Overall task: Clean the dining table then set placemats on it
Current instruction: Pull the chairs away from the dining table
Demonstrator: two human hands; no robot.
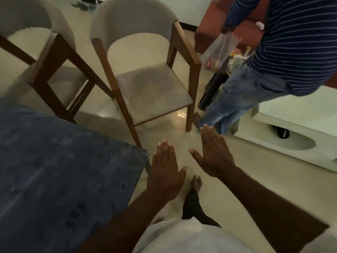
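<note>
The dining table [54,170] has a dark blue-grey stone top that fills the lower left, its corner near the picture's middle. My left hand [166,170] hovers flat, palm down, just right of that corner, over the floor. My right hand [214,154] is held out flat beside it, farther right. Both hands hold nothing and their fingers are straight. No placemat or cloth is in view.
Two wooden chairs with pale cushions, one [149,70] at centre and another [45,57] at left, stand off the table's far edge. A person in a striped shirt and jeans [273,61] stands at right, holding a plastic bag [218,52]. A white low unit [291,139] lies at right.
</note>
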